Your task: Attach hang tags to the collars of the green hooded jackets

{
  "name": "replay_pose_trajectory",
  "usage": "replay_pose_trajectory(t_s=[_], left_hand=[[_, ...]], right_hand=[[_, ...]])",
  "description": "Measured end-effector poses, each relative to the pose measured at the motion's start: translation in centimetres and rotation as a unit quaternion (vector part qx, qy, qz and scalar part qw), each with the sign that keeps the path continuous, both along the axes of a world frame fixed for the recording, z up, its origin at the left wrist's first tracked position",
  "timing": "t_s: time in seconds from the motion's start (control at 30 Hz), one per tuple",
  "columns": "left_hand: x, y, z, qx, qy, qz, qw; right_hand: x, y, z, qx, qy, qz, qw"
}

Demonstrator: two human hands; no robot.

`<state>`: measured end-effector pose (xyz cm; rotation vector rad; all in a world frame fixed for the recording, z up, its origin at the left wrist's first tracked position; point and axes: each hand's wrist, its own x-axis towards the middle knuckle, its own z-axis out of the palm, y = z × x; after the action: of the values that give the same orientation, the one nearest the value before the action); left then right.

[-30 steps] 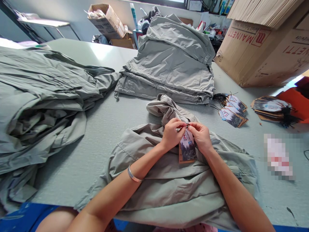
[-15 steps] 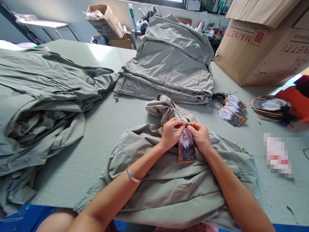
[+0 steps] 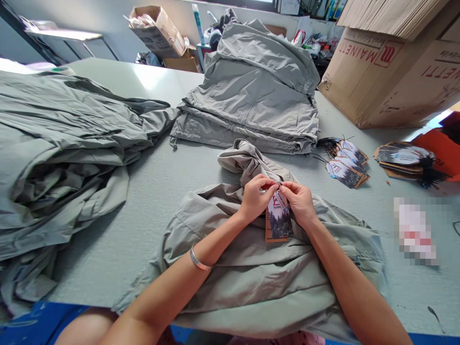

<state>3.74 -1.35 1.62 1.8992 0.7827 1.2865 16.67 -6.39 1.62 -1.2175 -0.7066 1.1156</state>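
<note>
A grey-green jacket (image 3: pixel 223 278) lies spread in front of me, its collar end bunched up toward the far side. Over it, my left hand (image 3: pixel 256 197) and my right hand (image 3: pixel 299 201) meet fingertip to fingertip, both closed in a pinch. Between them they grip the thin black cord (image 3: pixel 279 185) of a hang tag. Below the fingers hangs the hang tag (image 3: pixel 279 218), a white and forest-print card with a brown card behind it. Whether the cord passes through a loop on the jacket is hidden by my fingers.
Folded grey jackets (image 3: pixel 251 100) are stacked at the back. A loose garment pile (image 3: pixel 64 158) covers the table's left side. To the right lie corded hang tags (image 3: pixel 347 165), another tag bundle (image 3: pixel 404 160) and an orange bag (image 3: pixel 440 151). A large cardboard box (image 3: pixel 388 79) stands behind them.
Both hands stay pinched on the cord, with only slight finger movement. The hang tag has swung a little. The whole view has shifted very slightly.
</note>
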Motion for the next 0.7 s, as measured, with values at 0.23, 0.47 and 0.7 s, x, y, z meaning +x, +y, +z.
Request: replay_pose_trajectory(t_s=[0.23, 0.47, 0.7], left_hand=[[-0.09, 0.12, -0.36, 0.073, 0.028, 0.018, 0.997], [-0.23, 0.24, -0.57, 0.117, 0.05, 0.03, 0.991], [-0.33, 0.35, -0.66, 0.142, 0.06, 0.027, 0.988]], right_hand=[[0.08, 0.05, -0.1, 0.026, -0.079, 0.033, 0.996], [0.2, 0.19, -0.41, 0.069, -0.176, 0.054, 0.98], [0.44, 0.14, -0.53, 0.069, -0.205, 0.082, 0.973]])
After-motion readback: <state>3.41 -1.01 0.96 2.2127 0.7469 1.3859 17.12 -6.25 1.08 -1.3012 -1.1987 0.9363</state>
